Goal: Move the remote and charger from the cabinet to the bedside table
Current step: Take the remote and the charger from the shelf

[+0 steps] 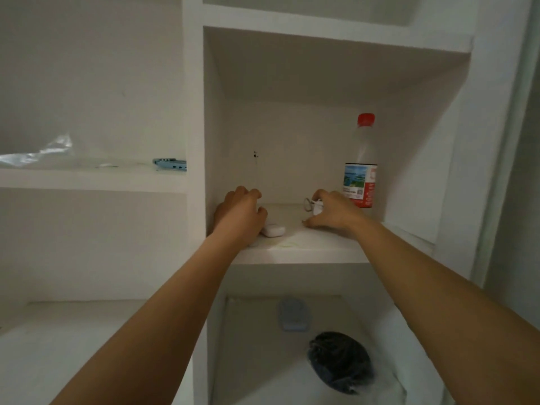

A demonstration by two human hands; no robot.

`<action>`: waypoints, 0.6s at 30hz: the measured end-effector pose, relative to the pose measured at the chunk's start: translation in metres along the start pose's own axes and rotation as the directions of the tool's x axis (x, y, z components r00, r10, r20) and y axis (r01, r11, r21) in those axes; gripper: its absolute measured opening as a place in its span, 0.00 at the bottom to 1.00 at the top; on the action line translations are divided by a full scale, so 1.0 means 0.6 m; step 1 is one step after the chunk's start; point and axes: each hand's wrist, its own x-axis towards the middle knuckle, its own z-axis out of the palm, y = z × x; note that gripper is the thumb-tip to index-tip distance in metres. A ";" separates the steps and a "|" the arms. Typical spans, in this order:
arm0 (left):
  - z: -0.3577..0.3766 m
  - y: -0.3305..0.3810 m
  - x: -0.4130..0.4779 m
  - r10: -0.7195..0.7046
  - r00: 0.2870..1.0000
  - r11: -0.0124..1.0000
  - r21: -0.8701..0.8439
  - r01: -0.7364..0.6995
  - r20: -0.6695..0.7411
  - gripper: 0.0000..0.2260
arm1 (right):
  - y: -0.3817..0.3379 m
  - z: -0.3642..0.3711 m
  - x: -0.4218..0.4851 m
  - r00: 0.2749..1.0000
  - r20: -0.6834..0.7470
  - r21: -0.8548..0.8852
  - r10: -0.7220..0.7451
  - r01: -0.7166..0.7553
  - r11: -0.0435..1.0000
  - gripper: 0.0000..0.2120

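- We see both bare arms reaching into the middle compartment of the white cabinet (292,252)
- Our left hand (241,217) lies palm down on the shelf, fingers curled; the white remote (273,230) pokes out from under its thumb side, flat on the shelf; the hand covers one end, so we cannot tell whether the fingers truly grip it
- Our right hand (330,213) is closed around the white charger (317,207), whose looped cable shows just past the fingertips; the thumb touches the shelf below
- Just beyond the right hand, toward the back corner, stands an upright bottle (361,165) with a red cap and red label
- Left of the left hand, in the neighbouring compartment, a blue phone (171,165) lies flat beside clear plastic wrap (38,153)
- Below our forearms, in the lower compartment, sit a dark bundle (340,361) and a blurred grey-blue object (293,315)
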 end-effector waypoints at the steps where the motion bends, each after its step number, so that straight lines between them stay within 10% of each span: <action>1: 0.001 -0.001 0.000 0.001 1.000 1.000 0.000 -0.001 0.002 0.16 | 0.000 0.001 0.002 1.000 0.000 0.001 0.002 -0.002 1.000 0.32; 18: -0.001 0.001 0.000 -0.068 0.996 0.997 0.029 0.066 0.064 0.16 | -0.007 -0.023 -0.034 0.949 -0.298 0.138 -0.107 0.153 0.979 0.16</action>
